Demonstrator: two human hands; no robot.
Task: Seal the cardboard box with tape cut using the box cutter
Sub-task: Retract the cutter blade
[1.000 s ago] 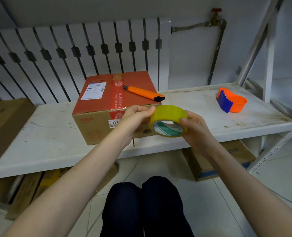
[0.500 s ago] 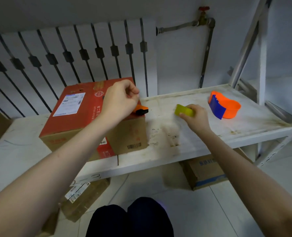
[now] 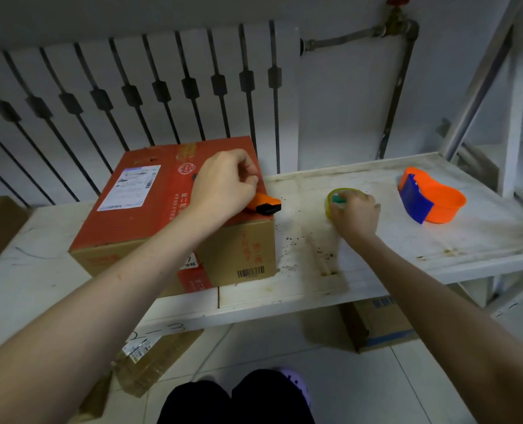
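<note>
A cardboard box (image 3: pixel 150 215) with a red top and a white shipping label stands on the white shelf (image 3: pixel 376 255), left of centre. An orange box cutter (image 3: pixel 266 205) lies on the box's right edge, and only its black-tipped end shows. My left hand (image 3: pixel 223 185) rests on top of it with the fingers curled around the handle. To the right, a yellow tape roll (image 3: pixel 335 194) lies flat on the shelf. My right hand (image 3: pixel 356 214) covers it from the near side, fingers closed on its rim.
An orange and blue tape dispenser (image 3: pixel 431 200) sits at the shelf's right end. A white radiator (image 3: pixel 131 87) and a pipe (image 3: pixel 395 87) stand behind. The shelf's upright post (image 3: pixel 511 117) rises at the right. Cardboard boxes (image 3: pixel 376 325) lie on the floor under the shelf.
Both hands held the tape roll in front of the shelf. My right hand has laid it flat on the shelf, and my left hand has moved onto the box cutter.
</note>
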